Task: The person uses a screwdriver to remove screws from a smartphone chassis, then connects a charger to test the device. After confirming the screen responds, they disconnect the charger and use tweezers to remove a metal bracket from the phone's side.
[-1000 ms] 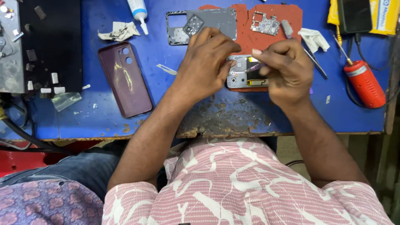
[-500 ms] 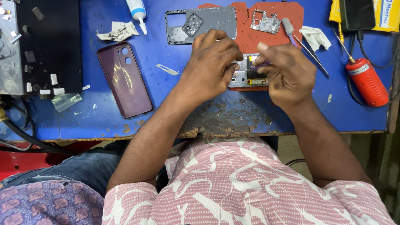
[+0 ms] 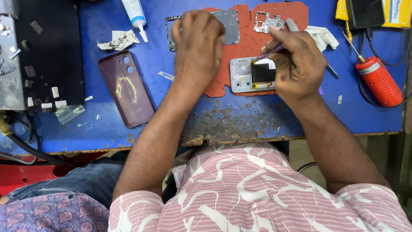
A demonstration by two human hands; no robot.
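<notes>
Head: right hand point(image 3: 298, 64) grips tool point(image 3: 268, 52) over opened phone point(image 3: 252, 75).

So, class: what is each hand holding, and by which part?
The right hand holds a thin purple tool by its rear end, tip toward the opened phone. Whether the left hand holds anything cannot be told.

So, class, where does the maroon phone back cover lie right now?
In the head view, the maroon back cover lies left on the blue table, beside the left forearm.
</notes>
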